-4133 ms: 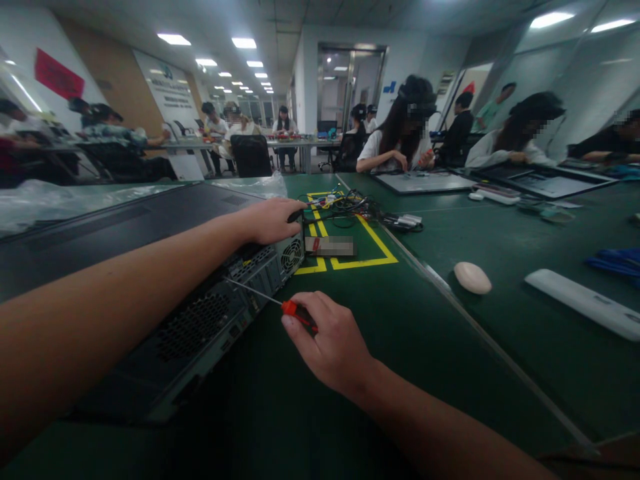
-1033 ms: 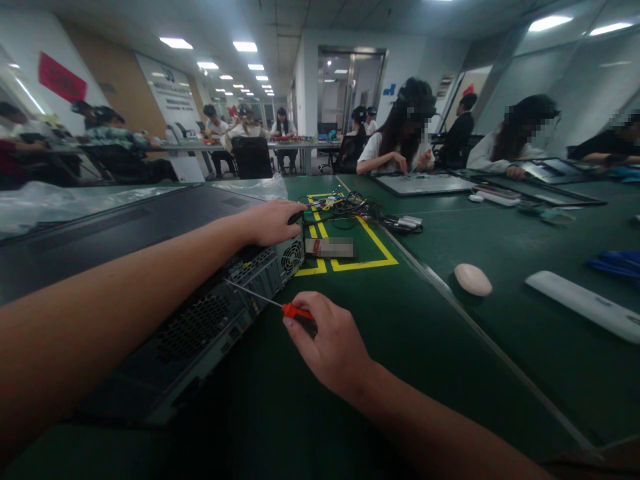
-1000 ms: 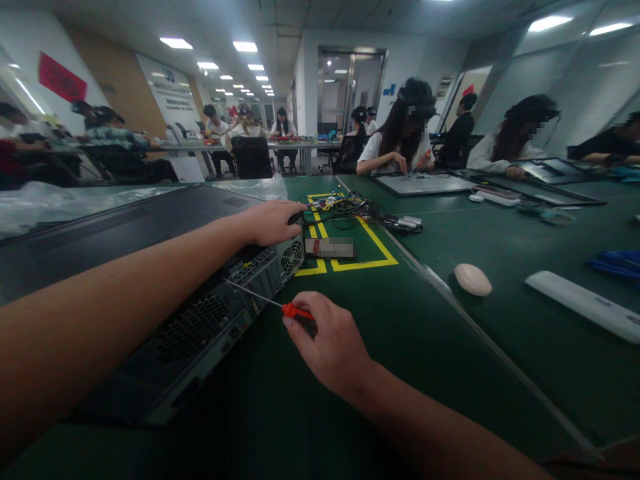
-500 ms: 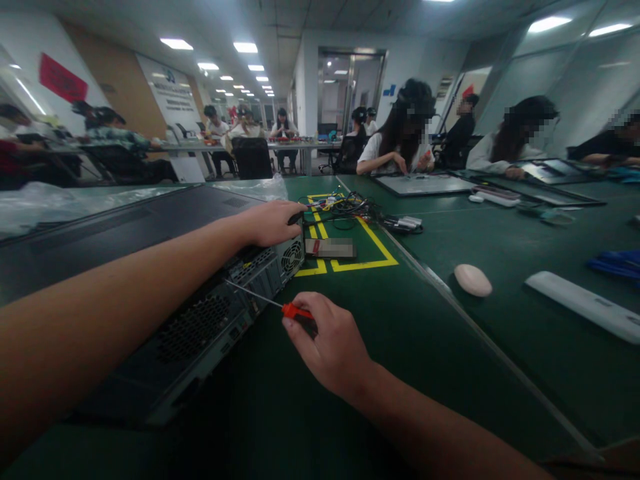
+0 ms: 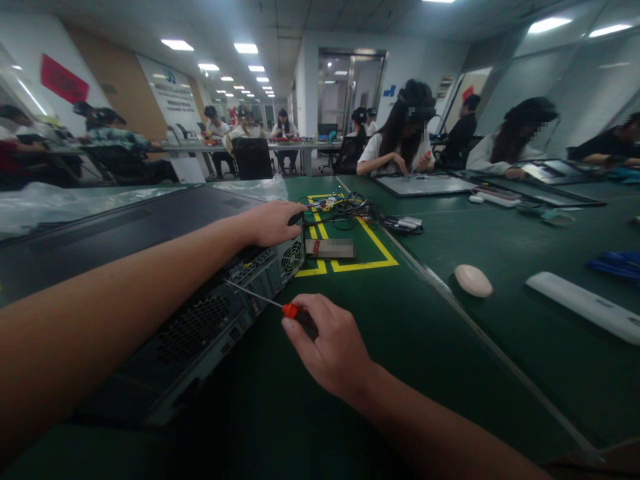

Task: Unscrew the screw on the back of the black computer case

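Note:
A dark desktop computer case (image 5: 150, 220) lies on its side at the left, its back panel with vents and ports turned towards me. My left hand (image 5: 274, 223) grips the far rear corner of the case, fingers curled over the edge next to a small dark piece. Between the thumb and fingers of my right hand (image 5: 333, 340) is a screwdriver (image 5: 290, 311) with an orange handle. Its long thin shaft reaches left, and the tip meets the back panel near its upper edge. The screw at the tip is too small to make out.
Tangled cables (image 5: 350, 207) and a flat box (image 5: 333, 249) lie by yellow tape marks beyond the case. To the right are a pale mouse (image 5: 473, 281) and a white bar (image 5: 583, 303). Clear plastic wrap (image 5: 75, 200) lies behind the case. Other people work across the table.
The orange screwdriver handle has turned a little in my right hand's fingers. My left hand and the case have stayed in place.

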Available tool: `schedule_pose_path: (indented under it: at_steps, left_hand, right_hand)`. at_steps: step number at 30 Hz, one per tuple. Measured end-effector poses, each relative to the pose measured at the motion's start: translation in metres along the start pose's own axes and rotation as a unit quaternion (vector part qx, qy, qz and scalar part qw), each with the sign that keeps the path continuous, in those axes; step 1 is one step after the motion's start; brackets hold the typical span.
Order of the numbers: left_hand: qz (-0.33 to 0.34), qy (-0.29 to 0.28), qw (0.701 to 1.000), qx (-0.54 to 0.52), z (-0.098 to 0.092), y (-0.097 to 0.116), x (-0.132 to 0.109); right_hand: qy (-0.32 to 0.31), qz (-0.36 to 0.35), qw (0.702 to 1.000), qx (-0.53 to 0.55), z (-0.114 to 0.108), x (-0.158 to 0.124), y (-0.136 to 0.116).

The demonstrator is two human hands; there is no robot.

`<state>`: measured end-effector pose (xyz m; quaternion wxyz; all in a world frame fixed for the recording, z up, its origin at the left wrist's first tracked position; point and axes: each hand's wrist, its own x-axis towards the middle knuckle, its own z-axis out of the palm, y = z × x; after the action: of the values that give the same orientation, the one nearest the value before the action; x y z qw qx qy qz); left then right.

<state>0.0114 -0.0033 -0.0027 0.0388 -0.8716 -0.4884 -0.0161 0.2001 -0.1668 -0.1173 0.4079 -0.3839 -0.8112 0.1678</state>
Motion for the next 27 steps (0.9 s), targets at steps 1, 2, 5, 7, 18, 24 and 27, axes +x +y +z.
schedule_pose_path:
  at_steps: [1, 2, 5, 7, 18, 24, 27]
  left_hand:
    - [0.002, 0.002, 1.000, -0.003, -0.0001, 0.0000, -0.0001]
    - [0.005, 0.004, 1.000, -0.006, 0.0000, -0.0002, -0.0002]
    - [0.007, 0.006, 1.000, -0.008, 0.0001, -0.0008, -0.0006]
    - [0.006, 0.005, 1.000, -0.007, 0.0001, -0.0011, -0.0008]
    - [0.000, 0.006, 1.000, -0.005, 0.0004, 0.0005, -0.0003]
    - [0.005, -0.002, 1.000, 0.004, 0.0002, 0.0005, -0.0004]
    - [-0.002, -0.002, 1.000, 0.007, 0.0010, -0.0005, 0.0001]
  right_hand:
    - [-0.001, 0.000, 1.000, 0.002, -0.0001, 0.0001, -0.0002]
    - [-0.002, 0.001, 1.000, 0.004, 0.0001, 0.0002, -0.0003]
    - [-0.002, 0.000, 1.000, 0.010, 0.0012, 0.0005, 0.0000]
    - [0.000, -0.002, 1.000, 0.005, 0.0019, 0.0005, 0.0005]
    - [0.005, 0.003, 1.000, 0.031, 0.0038, -0.0019, 0.0028]
    - [0.004, -0.006, 0.999, 0.038, 0.0064, -0.0013, 0.0047]
    - [0.002, -0.011, 0.999, 0.038, 0.0053, -0.0009, 0.0040]
